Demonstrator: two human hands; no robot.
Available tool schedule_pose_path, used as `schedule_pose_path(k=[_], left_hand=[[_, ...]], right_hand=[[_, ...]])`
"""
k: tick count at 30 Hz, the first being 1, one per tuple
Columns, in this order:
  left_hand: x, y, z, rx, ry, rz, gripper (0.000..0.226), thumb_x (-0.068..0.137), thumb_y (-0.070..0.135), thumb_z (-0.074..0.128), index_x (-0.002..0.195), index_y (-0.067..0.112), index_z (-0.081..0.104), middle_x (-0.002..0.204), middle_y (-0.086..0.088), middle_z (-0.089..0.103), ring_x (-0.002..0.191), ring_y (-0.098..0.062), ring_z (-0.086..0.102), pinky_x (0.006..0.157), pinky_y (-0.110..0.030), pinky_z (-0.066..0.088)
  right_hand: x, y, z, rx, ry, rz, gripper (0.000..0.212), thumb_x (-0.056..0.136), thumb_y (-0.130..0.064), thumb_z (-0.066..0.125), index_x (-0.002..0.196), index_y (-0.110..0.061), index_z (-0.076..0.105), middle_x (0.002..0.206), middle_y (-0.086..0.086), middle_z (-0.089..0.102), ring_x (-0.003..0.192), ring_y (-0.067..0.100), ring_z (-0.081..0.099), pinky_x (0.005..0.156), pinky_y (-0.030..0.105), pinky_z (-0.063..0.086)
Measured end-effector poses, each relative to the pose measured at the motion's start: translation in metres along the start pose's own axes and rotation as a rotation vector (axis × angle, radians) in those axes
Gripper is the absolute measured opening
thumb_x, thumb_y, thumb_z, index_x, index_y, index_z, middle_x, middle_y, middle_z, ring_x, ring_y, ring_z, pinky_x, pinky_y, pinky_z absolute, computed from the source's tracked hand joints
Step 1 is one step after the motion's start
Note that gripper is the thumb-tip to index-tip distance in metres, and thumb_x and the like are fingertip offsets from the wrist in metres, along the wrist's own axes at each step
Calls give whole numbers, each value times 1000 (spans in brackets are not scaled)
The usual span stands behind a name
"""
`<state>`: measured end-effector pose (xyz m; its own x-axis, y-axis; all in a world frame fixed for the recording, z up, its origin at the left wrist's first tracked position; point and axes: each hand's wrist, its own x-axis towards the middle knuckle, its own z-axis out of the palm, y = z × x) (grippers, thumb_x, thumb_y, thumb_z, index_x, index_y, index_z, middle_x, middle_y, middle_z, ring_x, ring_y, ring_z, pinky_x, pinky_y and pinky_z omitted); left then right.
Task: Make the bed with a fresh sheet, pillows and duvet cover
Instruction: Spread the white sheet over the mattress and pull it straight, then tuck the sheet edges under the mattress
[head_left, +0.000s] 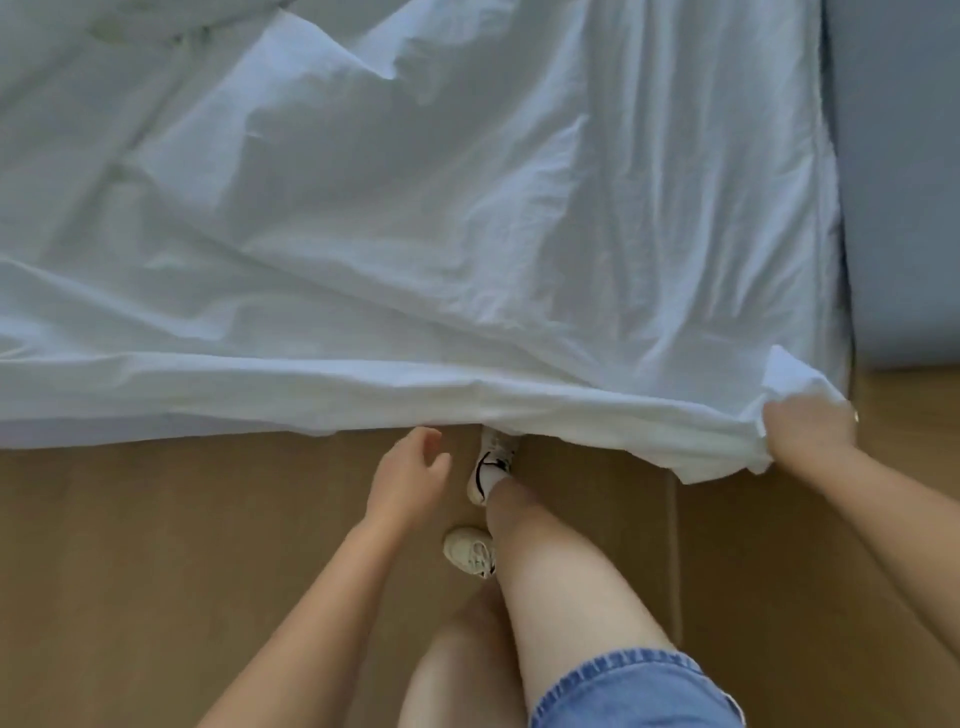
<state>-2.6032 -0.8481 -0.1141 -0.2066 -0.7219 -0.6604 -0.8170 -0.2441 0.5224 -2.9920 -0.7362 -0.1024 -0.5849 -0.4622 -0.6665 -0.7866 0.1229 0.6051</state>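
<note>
one sheet (415, 234) corner bunched in right hand (808, 431) fingers (779, 421); left hand (410, 478) apart.

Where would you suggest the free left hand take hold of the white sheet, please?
On the hanging edge of the sheet, just beyond the left hand, coming from the floor side with fingers under the hem. It hangs loose in a long fold there, while the right hand grips the bunched corner.
</note>
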Motion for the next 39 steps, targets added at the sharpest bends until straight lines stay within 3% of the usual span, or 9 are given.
schedule_pose_path(k=[4,9,14,17,20,24,29,35,39], left_hand=[[27,-27,-44,-277,155,-254,48,95,31,52,138,13,42,132,-8,53,109,-18,49,88,-29,37],[77,-57,-129,-1011,340,-763,78,87,50,58,147,13,23,140,-6,42,124,-29,46,99,-43,40],[118,-95,-200,-1284,504,-854,41,92,17,56,129,5,44,118,-11,55,92,-26,58,79,-36,52],[111,-119,-227,-1142,375,-721,16,91,6,49,107,4,49,93,-11,57,73,-20,57,58,-26,51],[72,-154,-241,-985,29,-551,22,88,6,51,107,7,62,89,-5,66,74,-13,63,62,-22,51],[10,-220,-252,-771,-128,-538,25,91,12,57,116,8,59,103,-3,64,87,-12,62,77,-20,50],[-50,-304,-298,-920,-20,-630,29,93,13,56,119,3,56,97,-5,60,81,-17,57,86,-30,48],[-116,-453,-428,-688,118,-544,21,92,15,57,111,6,61,100,-3,59,88,-13,53,65,-18,34],[-153,-552,-509,-587,167,-685,22,92,18,57,108,4,62,109,-12,64,100,-25,58,76,-25,40]], right_hand=[[-10,-47,-37,384,103,-12,48,88,-18,46,135,-19,35,130,11,42,118,31,40,96,41,35],[-54,-194,-165,875,399,-456,53,78,-3,59,130,-3,49,131,19,48,116,39,43,99,47,33],[-104,-332,-284,934,282,-782,55,88,-15,53,141,-12,38,144,9,34,133,27,28,109,35,19],[-121,-398,-345,804,219,-985,63,90,-26,51,146,-19,25,148,5,27,135,24,25,109,37,21],[-136,-450,-384,534,148,-1140,65,88,-24,52,147,-23,23,146,7,33,131,28,31,103,39,29],[-156,-492,-401,140,80,-1017,47,89,-15,45,136,-15,38,137,12,37,126,32,35,100,40,33],[-224,-534,-415,-69,-26,-922,35,93,-24,43,126,-11,46,124,11,50,110,29,51,92,37,44],[-347,-633,-460,-111,-93,-1000,44,97,-28,38,139,-14,39,139,11,46,122,29,48,99,38,41],[-427,-723,-509,-50,-23,-1126,44,97,-26,36,139,-14,40,140,10,46,123,29,47,102,38,39]])
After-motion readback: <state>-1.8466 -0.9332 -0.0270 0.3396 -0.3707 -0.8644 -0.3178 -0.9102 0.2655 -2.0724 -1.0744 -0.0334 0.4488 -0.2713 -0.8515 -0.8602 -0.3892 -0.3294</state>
